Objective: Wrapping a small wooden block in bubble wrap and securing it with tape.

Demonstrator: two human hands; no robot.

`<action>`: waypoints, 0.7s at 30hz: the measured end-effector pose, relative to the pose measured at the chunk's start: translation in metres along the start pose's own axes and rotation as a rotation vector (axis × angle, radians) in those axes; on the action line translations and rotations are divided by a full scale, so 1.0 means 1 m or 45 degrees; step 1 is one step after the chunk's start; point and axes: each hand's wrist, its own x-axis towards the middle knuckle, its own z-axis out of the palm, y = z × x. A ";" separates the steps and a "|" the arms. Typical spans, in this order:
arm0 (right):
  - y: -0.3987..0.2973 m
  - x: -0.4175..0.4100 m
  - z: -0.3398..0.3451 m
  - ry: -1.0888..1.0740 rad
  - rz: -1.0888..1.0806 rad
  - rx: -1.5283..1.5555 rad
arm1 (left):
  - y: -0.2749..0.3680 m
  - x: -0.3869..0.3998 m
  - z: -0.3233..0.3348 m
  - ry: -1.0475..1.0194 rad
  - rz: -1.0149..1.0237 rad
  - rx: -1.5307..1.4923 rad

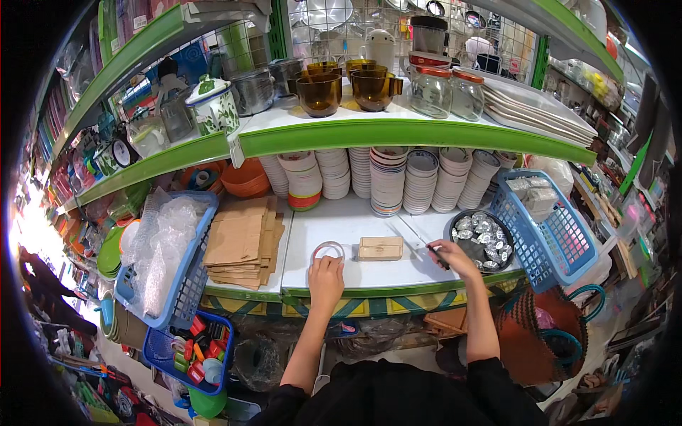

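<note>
My left hand (pixel 326 279) has its fingers on the near rim of a roll of clear tape (pixel 329 246), at the white shelf's front. In my right hand (pixel 454 260) is the dark handle of a thin-bladed tool (pixel 438 257), seemingly a knife; its narrow blade points up and left. Between the hands lies a small closed brown cardboard box (pixel 380 249), touched by neither. A round black tray (pixel 456 219) of foil-wrapped pieces (pixel 482 237) sits just right of my right hand.
Flattened cardboard (pixel 234 234) is stacked at left, beside a blue basket (pixel 198 261) of bubble wrap (pixel 165 234). Another blue basket (pixel 573 250) holding wrapped packs (pixel 539 199) tilts at right. Stacked bowls (pixel 388 183) line the back beneath a green-edged shelf (pixel 373 136) bearing amber glass cups (pixel 319 96).
</note>
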 end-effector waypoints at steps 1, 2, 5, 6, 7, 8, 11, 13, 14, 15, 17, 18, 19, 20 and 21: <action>0.002 0.001 0.009 0.157 0.043 -0.344 | -0.004 0.000 0.003 -0.008 0.014 0.068; 0.003 0.000 0.017 0.258 -0.007 -0.543 | -0.008 0.000 0.005 -0.007 0.015 0.070; 0.001 -0.004 0.043 0.439 -0.086 -0.837 | -0.015 -0.003 0.010 -0.074 -0.028 0.065; 0.001 -0.006 0.050 0.523 -0.114 -0.936 | -0.015 -0.003 0.012 -0.064 -0.016 0.103; 0.002 -0.007 0.055 0.528 -0.113 -0.937 | -0.016 -0.002 0.014 -0.054 -0.004 0.142; 0.005 -0.007 0.060 0.588 -0.155 -1.063 | -0.017 -0.002 0.016 -0.054 -0.001 0.139; 0.007 -0.005 0.073 0.647 -0.173 -1.217 | -0.015 0.001 0.014 -0.109 -0.019 0.089; 0.007 -0.008 0.076 0.671 -0.232 -1.372 | -0.003 0.010 0.008 -0.154 -0.047 0.002; 0.006 -0.008 0.075 0.674 -0.228 -1.373 | 0.002 0.016 0.006 -0.156 -0.044 -0.001; 0.005 -0.007 0.075 0.621 -0.231 -1.429 | 0.007 0.023 0.002 -0.183 0.044 -0.137; 0.002 -0.007 0.075 0.568 -0.232 -1.484 | 0.010 0.031 0.004 -0.211 0.133 -0.274; -0.001 -0.007 0.076 0.612 -0.279 -1.472 | 0.008 0.035 0.009 -0.262 0.137 -0.227; -0.004 -0.006 0.078 0.655 -0.326 -1.460 | 0.005 0.037 0.013 -0.313 0.139 -0.181; -0.005 -0.003 0.079 0.654 -0.330 -1.459 | 0.001 0.039 0.015 -0.311 0.139 -0.177; -0.003 0.001 0.078 0.665 -0.421 -1.248 | -0.001 0.042 0.019 -0.359 0.144 -0.204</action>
